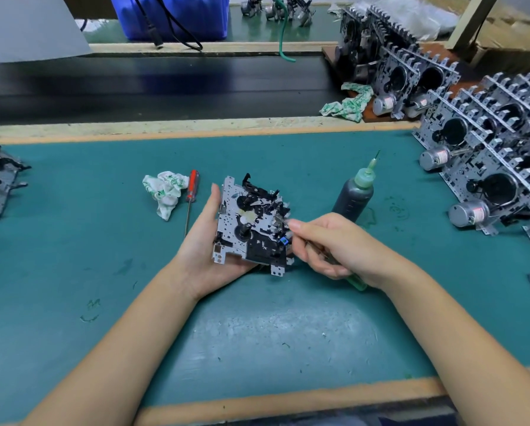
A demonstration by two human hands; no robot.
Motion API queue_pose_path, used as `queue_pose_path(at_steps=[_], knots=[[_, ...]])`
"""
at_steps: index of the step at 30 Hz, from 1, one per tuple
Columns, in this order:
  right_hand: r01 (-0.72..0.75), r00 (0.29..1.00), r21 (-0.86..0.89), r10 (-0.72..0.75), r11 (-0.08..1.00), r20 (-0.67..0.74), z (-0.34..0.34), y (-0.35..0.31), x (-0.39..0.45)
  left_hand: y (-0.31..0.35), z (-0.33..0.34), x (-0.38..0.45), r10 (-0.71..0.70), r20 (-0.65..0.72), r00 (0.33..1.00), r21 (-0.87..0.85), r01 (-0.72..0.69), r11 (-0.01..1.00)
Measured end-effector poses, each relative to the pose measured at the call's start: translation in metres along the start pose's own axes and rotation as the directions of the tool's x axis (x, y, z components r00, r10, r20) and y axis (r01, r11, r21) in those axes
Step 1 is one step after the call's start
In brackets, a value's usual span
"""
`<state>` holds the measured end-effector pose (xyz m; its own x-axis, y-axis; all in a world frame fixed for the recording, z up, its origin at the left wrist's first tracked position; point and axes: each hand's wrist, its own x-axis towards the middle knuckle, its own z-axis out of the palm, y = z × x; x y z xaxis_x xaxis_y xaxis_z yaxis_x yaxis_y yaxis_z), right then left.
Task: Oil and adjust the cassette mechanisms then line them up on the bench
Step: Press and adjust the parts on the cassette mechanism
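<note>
Teal mat (288, 318) covers the bench. Finished mechanisms (491, 167) stand in rows at the right edge. Left hand (205, 256) cradles one mechanism (251, 226) from below, palm up, fingers wrapped around its left side, above the mat centre. Right hand (334, 247) is closed on a green-handled tool (354, 282), tip at the mechanism's right edge. Oil bottle (354, 195) stands just behind the right hand. Rag (163, 192) and red screwdriver (191, 195) lie side by side, left of the mechanism.

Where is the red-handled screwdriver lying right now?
The red-handled screwdriver lies on the green mat, left of the held mechanism, beside the crumpled rag.
</note>
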<state>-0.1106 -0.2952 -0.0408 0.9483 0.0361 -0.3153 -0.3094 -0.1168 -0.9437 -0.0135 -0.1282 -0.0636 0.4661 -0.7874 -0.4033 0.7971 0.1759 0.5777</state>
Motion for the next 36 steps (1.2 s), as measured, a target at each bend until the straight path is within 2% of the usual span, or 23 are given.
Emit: queue_pose_path(at_steps=[15,36], knots=[[-0.033,0.999,-0.022,0.033,0.999,-0.001,0.0033,-0.0016,0.0006,0.0013,0.0012,0.0002,-0.014,-0.038,0.999,0.020,0.015,1.000],[-0.062,0.998,-0.148,0.062,0.987,-0.006,0.0069,-0.0049,0.0026,0.0020,0.0019,-0.0001,-0.028,-0.011,1.000,0.032,0.028,0.999]])
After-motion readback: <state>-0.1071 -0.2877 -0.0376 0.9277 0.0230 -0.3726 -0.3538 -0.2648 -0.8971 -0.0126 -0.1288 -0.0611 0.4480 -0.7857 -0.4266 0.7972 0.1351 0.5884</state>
